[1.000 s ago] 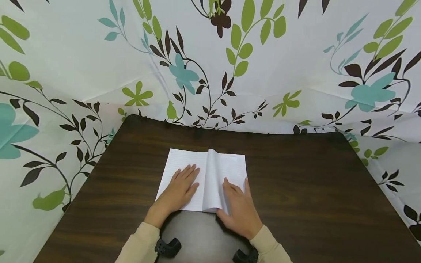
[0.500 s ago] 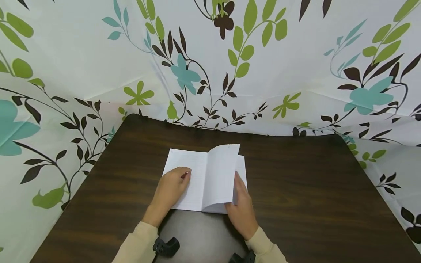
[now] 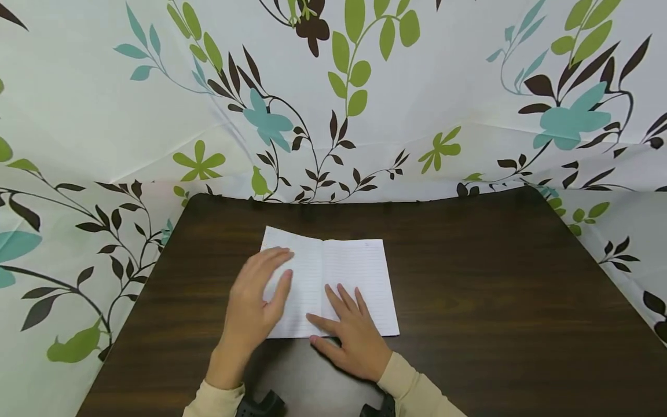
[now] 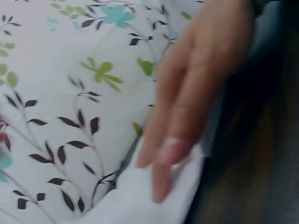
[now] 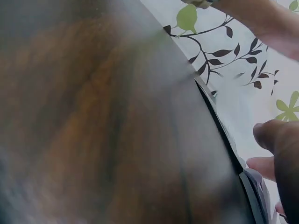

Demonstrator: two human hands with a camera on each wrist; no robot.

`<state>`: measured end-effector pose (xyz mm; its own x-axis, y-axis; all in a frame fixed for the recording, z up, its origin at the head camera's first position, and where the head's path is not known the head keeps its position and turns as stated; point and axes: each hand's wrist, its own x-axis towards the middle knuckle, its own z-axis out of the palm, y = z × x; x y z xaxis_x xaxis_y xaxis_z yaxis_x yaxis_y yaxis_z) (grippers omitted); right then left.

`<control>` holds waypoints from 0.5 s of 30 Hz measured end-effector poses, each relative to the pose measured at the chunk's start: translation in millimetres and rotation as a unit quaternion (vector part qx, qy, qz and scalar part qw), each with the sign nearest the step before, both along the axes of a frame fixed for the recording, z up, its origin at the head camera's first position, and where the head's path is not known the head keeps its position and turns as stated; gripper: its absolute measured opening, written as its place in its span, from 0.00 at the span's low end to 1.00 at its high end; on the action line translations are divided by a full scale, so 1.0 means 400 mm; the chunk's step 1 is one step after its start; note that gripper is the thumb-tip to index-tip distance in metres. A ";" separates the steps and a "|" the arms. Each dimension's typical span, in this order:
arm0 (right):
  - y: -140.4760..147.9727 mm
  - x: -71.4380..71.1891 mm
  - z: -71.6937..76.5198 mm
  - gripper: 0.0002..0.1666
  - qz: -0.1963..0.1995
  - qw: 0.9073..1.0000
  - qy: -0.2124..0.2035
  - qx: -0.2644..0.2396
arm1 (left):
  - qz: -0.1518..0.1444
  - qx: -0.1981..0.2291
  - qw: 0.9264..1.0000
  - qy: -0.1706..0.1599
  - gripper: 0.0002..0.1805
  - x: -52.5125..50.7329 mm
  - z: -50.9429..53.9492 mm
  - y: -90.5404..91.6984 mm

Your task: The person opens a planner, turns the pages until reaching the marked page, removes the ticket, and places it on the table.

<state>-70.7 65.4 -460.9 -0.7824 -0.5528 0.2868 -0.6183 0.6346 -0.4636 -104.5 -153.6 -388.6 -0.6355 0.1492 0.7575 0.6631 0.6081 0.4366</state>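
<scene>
A lined notebook (image 3: 354, 260) lies open on the dark wooden table, its spine near the middle and its far left page corner slightly raised. My left hand (image 3: 254, 301) is over the left page, thumb apart from the loosely bent fingers; nothing is pinched between them. Its fingers (image 4: 180, 126) look blurred beside white paper in the left wrist view. My right hand (image 3: 354, 336) rests with spread fingers on the lower part of the right page, thumb by the near edge. In the right wrist view, that hand's fingers (image 5: 268, 135) show only partly beside the notebook's edge (image 5: 254, 186).
The dark wood-grain table (image 3: 469, 289) extends on both sides of the notebook. A white curtain (image 3: 172, 116) with leaf and flower prints hangs behind and beside it. Dark wrist devices (image 3: 263, 403) show below both hands.
The page lifted by my right hand has turned over to the left side. My right hand has moved left toward the spine and spread out; my left hand's fingers have uncurled. The head view has shifted.
</scene>
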 end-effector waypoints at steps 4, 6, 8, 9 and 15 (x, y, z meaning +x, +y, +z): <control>0.003 0.001 0.001 0.26 0.003 1.000 0.007 0.003 | -0.015 -0.163 0.977 -0.137 0.22 0.000 -0.057 0.023; 0.006 0.004 -0.001 0.26 0.002 1.000 0.013 0.001 | -0.012 -0.206 0.961 -0.183 0.25 -0.003 -0.089 0.027; 0.012 0.007 -0.003 0.26 0.000 1.000 0.016 -0.003 | -0.005 -0.227 0.949 -0.217 0.26 -0.004 -0.117 0.027; 0.016 0.008 -0.004 0.26 -0.003 1.000 0.018 -0.006 | -0.002 -0.232 0.944 -0.233 0.27 -0.004 -0.128 0.026; 0.060 0.003 -0.004 0.31 -0.073 0.996 0.047 -0.025 | 0.006 -0.241 0.918 -0.315 0.32 0.000 -0.147 0.024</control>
